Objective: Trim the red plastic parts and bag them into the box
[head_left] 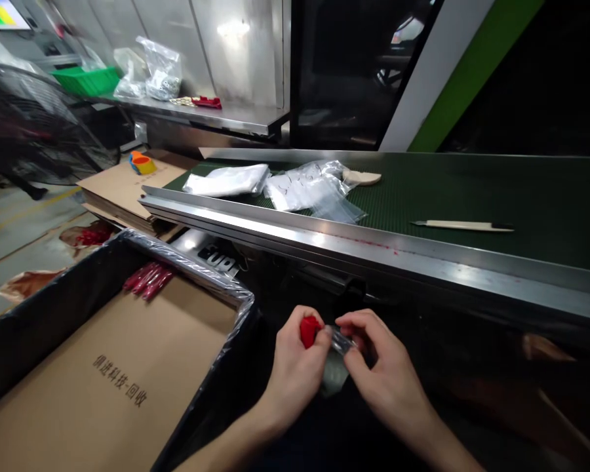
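Note:
My left hand [297, 364] is closed round a small red piece [309, 332], mostly hidden by the fingers, so its kind does not show. Close beside it, my right hand [386, 367] pinches a clear plastic bag [341, 341] between thumb and fingers. The bag's upper end meets the left thumb, and its lower part hangs between the hands. Both hands are in front of the conveyor, to the right of a lined box [248, 303]. Several red wrapped pieces [147, 280] lie at that box's far end, on a cardboard sheet [128, 354].
On the green conveyor belt [393, 203] lie white bag stacks [226, 180], clear bags [309, 187] and a pen-like knife [462, 225]. Its metal rail [324, 229] runs across ahead of me. An orange-and-blue tape dispenser [142, 164] sits on stacked cardboard [113, 187]. A fan [44, 124] stands left.

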{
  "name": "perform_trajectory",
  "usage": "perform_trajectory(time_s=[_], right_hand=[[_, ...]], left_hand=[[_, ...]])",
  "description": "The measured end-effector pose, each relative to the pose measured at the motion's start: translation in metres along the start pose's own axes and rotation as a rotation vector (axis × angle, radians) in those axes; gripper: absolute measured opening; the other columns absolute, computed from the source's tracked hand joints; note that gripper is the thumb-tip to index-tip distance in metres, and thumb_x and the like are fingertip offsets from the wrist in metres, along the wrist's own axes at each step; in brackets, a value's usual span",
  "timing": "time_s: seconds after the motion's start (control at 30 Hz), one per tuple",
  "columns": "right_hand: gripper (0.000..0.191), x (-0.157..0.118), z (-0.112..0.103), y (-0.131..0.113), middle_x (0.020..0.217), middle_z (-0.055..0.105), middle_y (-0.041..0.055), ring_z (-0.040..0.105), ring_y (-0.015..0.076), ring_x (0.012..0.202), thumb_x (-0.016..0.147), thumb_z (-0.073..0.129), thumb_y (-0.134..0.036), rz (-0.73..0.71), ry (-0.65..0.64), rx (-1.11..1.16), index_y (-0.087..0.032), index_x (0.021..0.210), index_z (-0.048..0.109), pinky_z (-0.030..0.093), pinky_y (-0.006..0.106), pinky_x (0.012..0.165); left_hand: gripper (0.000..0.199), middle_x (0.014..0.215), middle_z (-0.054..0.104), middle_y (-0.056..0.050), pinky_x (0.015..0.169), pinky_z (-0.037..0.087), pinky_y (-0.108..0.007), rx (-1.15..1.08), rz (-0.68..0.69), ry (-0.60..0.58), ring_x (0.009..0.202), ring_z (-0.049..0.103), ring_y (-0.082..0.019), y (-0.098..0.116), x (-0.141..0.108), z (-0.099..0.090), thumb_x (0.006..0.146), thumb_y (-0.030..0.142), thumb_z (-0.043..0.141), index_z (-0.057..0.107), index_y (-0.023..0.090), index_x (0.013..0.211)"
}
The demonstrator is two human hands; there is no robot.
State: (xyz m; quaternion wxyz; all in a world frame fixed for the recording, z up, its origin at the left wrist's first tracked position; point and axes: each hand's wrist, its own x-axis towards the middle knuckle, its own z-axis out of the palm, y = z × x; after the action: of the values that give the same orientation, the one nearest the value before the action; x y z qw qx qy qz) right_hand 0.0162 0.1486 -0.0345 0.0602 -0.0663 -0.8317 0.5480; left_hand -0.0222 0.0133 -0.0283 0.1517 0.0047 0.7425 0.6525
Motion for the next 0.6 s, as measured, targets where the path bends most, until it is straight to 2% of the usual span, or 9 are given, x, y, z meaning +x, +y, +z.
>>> perform_trajectory(time_s=[0.07, 0.17, 0.2, 0.27, 0.33, 0.4, 0.47, 0.5, 0.6], right_hand=[[0.026, 0.0, -0.004, -0.001, 0.101, 0.057, 0.0025, 0.056, 0.0156, 0.086, 0.081, 0.052, -0.015, -0.052, -0.03, -0.028, -0.027, 0.102, 0.06, 0.048, 0.029, 0.077], [0.037, -0.004, -0.013, -0.006, 0.119, 0.054, 0.002, 0.055, 0.0149, 0.105, 0.085, 0.049, -0.015, -0.154, -0.048, -0.108, -0.03, 0.119, 0.054, 0.046, 0.027, 0.089], [0.039, -0.006, -0.016, -0.008, 0.124, 0.052, 0.0023, 0.053, 0.0147, 0.111, 0.087, 0.049, -0.016, -0.208, -0.027, -0.164, -0.03, 0.124, 0.052, 0.045, 0.027, 0.094], [0.039, -0.012, -0.018, -0.014, 0.126, 0.052, 0.004, 0.051, 0.0143, 0.116, 0.09, 0.049, -0.02, -0.32, 0.057, -0.279, -0.026, 0.128, 0.051, 0.044, 0.026, 0.098], [0.032, -0.015, -0.016, -0.021, 0.115, 0.058, 0.0036, 0.057, 0.0122, 0.105, 0.091, 0.054, -0.025, -0.372, 0.087, -0.317, -0.024, 0.123, 0.054, 0.048, 0.021, 0.091], [0.019, -0.015, -0.012, -0.028, 0.096, 0.063, -0.0007, 0.062, 0.0081, 0.085, 0.091, 0.057, -0.026, -0.36, 0.007, -0.257, -0.024, 0.111, 0.059, 0.052, 0.015, 0.076], [0.008, -0.014, -0.011, -0.035, 0.086, 0.065, -0.0037, 0.063, 0.006, 0.075, 0.093, 0.056, -0.024, -0.338, -0.047, -0.18, -0.025, 0.098, 0.062, 0.051, 0.012, 0.067], [0.009, -0.013, -0.012, -0.036, 0.084, 0.066, -0.0043, 0.064, 0.0058, 0.073, 0.093, 0.055, -0.023, -0.323, -0.01, -0.168, -0.025, 0.095, 0.063, 0.052, 0.012, 0.066], [0.01, -0.017, -0.023, -0.03, 0.083, 0.07, -0.0034, 0.068, 0.009, 0.069, 0.09, 0.06, -0.028, -0.237, 0.269, -0.249, -0.026, 0.098, 0.067, 0.054, 0.015, 0.066]], left_hand=[[0.011, 0.069, 0.045, 0.005, 0.058, 0.038, -0.018, 0.011, 0.014, 0.019, 0.063, 0.041, -0.009, -0.002, 0.004, 0.002, 0.085, 0.022, 0.056, 0.048, 0.018, 0.079], [0.007, 0.072, 0.049, 0.005, 0.058, 0.042, -0.019, 0.047, 0.063, 0.017, 0.064, 0.045, -0.009, -0.005, 0.007, 0.002, 0.087, 0.025, 0.055, 0.05, 0.02, 0.085], [0.005, 0.074, 0.051, 0.004, 0.06, 0.043, -0.02, 0.07, 0.091, 0.017, 0.065, 0.048, -0.01, -0.006, 0.007, 0.001, 0.088, 0.024, 0.053, 0.051, 0.02, 0.09], [0.016, 0.082, 0.055, 0.003, 0.065, 0.046, -0.023, 0.131, 0.165, 0.017, 0.07, 0.052, -0.011, -0.008, 0.007, -0.002, 0.087, 0.02, 0.051, 0.05, 0.023, 0.103], [0.035, 0.09, 0.058, 0.001, 0.073, 0.047, -0.027, 0.207, 0.27, -0.018, 0.078, 0.056, -0.014, -0.012, 0.004, -0.005, 0.081, 0.015, 0.054, 0.048, 0.025, 0.114], [0.048, 0.097, 0.059, -0.001, 0.078, 0.047, -0.031, 0.278, 0.384, -0.086, 0.084, 0.057, -0.017, -0.016, 0.001, -0.007, 0.077, 0.012, 0.055, 0.047, 0.027, 0.121], [0.054, 0.102, 0.058, -0.002, 0.083, 0.046, -0.036, 0.333, 0.465, -0.121, 0.089, 0.056, -0.019, -0.019, -0.001, -0.01, 0.075, 0.01, 0.053, 0.046, 0.028, 0.126], [0.057, 0.105, 0.058, -0.003, 0.087, 0.044, -0.038, 0.355, 0.484, -0.11, 0.093, 0.054, -0.02, -0.02, 0.0, -0.012, 0.075, 0.009, 0.052, 0.045, 0.028, 0.128], [0.054, 0.107, 0.055, -0.005, 0.092, 0.04, -0.041, 0.388, 0.451, -0.008, 0.099, 0.051, -0.022, -0.021, 0.008, -0.021, 0.076, 0.009, 0.053, 0.044, 0.024, 0.127]])
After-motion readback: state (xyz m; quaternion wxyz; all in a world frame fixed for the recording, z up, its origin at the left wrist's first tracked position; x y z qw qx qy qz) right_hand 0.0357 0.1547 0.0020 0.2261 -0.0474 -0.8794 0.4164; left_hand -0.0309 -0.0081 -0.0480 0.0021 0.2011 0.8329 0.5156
